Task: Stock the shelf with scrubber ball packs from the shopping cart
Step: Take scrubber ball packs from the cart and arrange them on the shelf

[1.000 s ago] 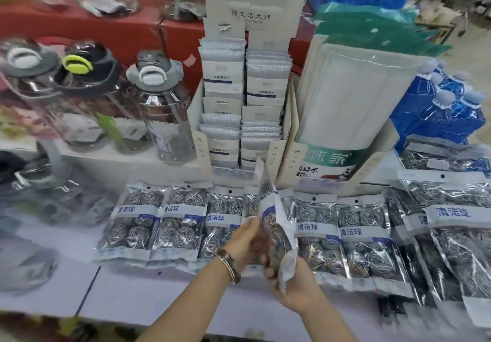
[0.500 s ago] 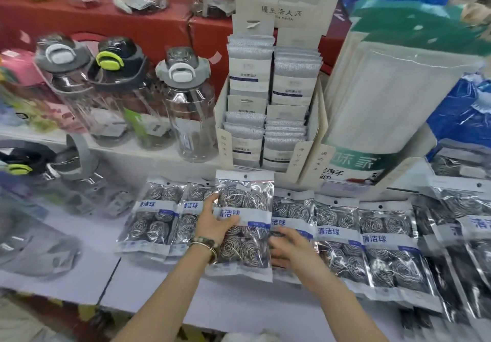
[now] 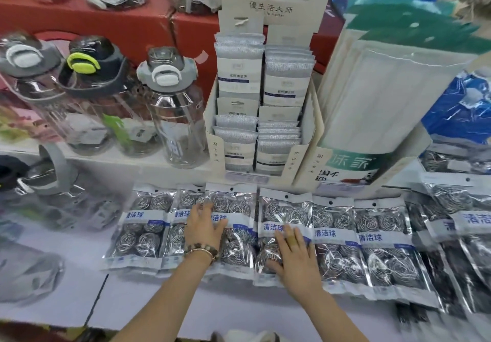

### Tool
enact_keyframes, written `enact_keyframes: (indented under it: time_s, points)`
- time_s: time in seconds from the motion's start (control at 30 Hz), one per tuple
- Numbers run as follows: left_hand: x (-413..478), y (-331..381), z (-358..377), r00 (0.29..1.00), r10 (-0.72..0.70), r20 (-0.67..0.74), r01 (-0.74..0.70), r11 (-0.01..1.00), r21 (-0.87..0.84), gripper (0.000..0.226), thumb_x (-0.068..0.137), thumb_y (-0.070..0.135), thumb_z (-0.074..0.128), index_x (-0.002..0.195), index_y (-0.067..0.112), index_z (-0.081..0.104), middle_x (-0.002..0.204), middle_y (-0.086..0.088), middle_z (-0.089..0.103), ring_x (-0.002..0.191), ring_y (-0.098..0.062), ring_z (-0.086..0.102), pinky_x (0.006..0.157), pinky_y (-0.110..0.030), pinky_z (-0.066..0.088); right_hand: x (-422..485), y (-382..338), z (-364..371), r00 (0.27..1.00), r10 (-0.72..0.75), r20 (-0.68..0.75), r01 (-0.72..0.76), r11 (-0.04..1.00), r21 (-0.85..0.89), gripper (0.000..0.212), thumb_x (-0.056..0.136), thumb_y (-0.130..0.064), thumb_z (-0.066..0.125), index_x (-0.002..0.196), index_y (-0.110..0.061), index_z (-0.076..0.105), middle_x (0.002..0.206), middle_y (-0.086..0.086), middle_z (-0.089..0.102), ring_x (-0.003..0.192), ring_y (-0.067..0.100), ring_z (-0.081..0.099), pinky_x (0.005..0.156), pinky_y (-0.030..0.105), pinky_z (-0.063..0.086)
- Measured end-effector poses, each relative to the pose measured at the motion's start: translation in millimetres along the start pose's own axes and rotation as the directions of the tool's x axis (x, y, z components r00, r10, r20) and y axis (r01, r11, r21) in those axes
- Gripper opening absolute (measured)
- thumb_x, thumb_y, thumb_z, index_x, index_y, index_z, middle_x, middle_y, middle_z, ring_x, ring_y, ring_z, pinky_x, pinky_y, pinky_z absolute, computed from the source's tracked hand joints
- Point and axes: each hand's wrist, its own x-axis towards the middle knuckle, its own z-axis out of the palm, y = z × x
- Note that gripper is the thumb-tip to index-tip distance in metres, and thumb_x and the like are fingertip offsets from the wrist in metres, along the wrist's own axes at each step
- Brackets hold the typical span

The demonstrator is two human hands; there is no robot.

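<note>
A row of packs (image 3: 380, 238) is laid flat on the white shelf (image 3: 138, 299), below bottles (image 3: 175, 113) and a cloth box (image 3: 261, 97). The left grip (image 3: 203, 228) and right grip (image 3: 297, 256) are pressed, spread flat, on two neighbouring packs.

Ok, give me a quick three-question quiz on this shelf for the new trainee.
1. True or false: the left hand and the right hand each rest flat on a pack.
2. Which wrist wears the bracelet? A left, B right, C both.
3. Fill in: the bottles stand to the ___ of the cloth box.
Key: 1 true; 2 A; 3 left.
</note>
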Motion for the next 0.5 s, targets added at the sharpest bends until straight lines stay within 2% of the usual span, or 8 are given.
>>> enact_keyframes:
  time_s: [0.1,0.2,0.23,0.3,0.37,0.43,0.47,0.5]
  points:
    - [-15,-4,12,0.974,0.222,0.048,-0.227,0.952,0.204,0.068,0.085,0.065,0.025,0.144,0.034,0.016,0.154,-0.001,-0.002,0.142,-0.022,0.006,0.113,-0.041,0.010,0,-4,0,1.000,0.017,-0.025,-0.017,1.000,0.008,0.093,0.069,-0.077,-0.008,0.150,-0.032,0.001,0.154,-0.003,-0.019,0.139,0.024,-0.021,0.109,0.049,-0.008]
    - [-34,-3,30,0.933,0.309,0.187,-0.354,0.883,0.308,0.087,0.067,0.073,-0.017,0.144,0.033,-0.009,0.151,-0.001,-0.020,0.142,-0.025,-0.011,0.110,-0.044,-0.007,4,-10,4,0.998,0.062,0.006,-0.062,0.997,-0.038,0.080,0.090,-0.064,-0.001,0.139,-0.022,0.047,0.151,0.008,0.033,0.137,0.033,0.031,0.102,0.056,0.028]
    - [-34,-2,34,0.932,0.306,0.192,-0.356,0.872,0.335,0.085,0.068,0.073,-0.018,0.143,0.033,-0.013,0.151,-0.001,-0.020,0.141,-0.026,-0.013,0.110,-0.045,-0.008,9,-10,8,0.998,0.066,-0.007,-0.066,0.997,-0.047,0.079,0.093,-0.060,-0.001,0.131,-0.020,0.056,0.144,0.009,0.045,0.130,0.032,0.042,0.096,0.055,0.035]
    - [-31,1,35,0.938,0.288,0.191,-0.340,0.869,0.360,0.074,0.080,0.068,-0.001,0.144,0.032,-0.013,0.153,-0.002,-0.018,0.141,-0.026,-0.014,0.111,-0.048,-0.006,15,-10,10,0.996,0.076,-0.042,-0.078,0.995,-0.057,0.081,0.094,-0.059,-0.003,0.127,-0.020,0.060,0.140,0.009,0.050,0.127,0.031,0.045,0.093,0.053,0.037]
    - [-30,2,35,0.936,0.282,0.210,-0.341,0.874,0.347,0.071,0.087,0.062,0.016,0.145,0.031,-0.011,0.153,-0.002,-0.017,0.141,-0.026,-0.014,0.112,-0.049,-0.005,19,-12,5,0.995,0.057,-0.087,-0.064,0.995,-0.078,0.092,0.086,-0.066,-0.014,0.139,-0.021,0.046,0.150,0.008,0.031,0.138,0.032,0.027,0.103,0.054,0.025]
    - [-30,2,36,0.936,0.282,0.212,-0.341,0.876,0.341,0.072,0.088,0.061,0.021,0.145,0.031,-0.010,0.153,-0.002,-0.017,0.141,-0.026,-0.014,0.112,-0.049,-0.005,28,-11,7,0.998,0.003,-0.060,-0.006,0.998,-0.056,0.111,0.061,-0.074,-0.036,0.150,-0.023,0.007,0.155,0.004,-0.008,0.142,0.030,-0.011,0.110,0.051,-0.002]
    - [-30,2,36,0.936,0.283,0.211,-0.341,0.877,0.339,0.072,0.088,0.061,0.021,0.145,0.030,-0.009,0.153,-0.003,-0.016,0.141,-0.026,-0.014,0.113,-0.050,-0.004,29,-11,7,0.999,0.007,-0.041,-0.008,0.999,-0.038,0.115,0.052,-0.074,-0.041,0.148,-0.024,-0.005,0.152,0.002,-0.020,0.140,0.028,-0.020,0.110,0.049,-0.008]
    - [-30,2,37,0.935,0.283,0.213,-0.342,0.876,0.339,0.072,0.088,0.061,0.021,0.145,0.030,-0.009,0.154,-0.003,-0.016,0.141,-0.026,-0.014,0.114,-0.050,-0.003,30,-10,8,0.997,-0.007,-0.082,0.004,0.999,-0.033,0.115,0.052,-0.075,-0.041,0.148,-0.023,-0.006,0.151,0.001,-0.021,0.139,0.028,-0.021,0.111,0.050,-0.007]
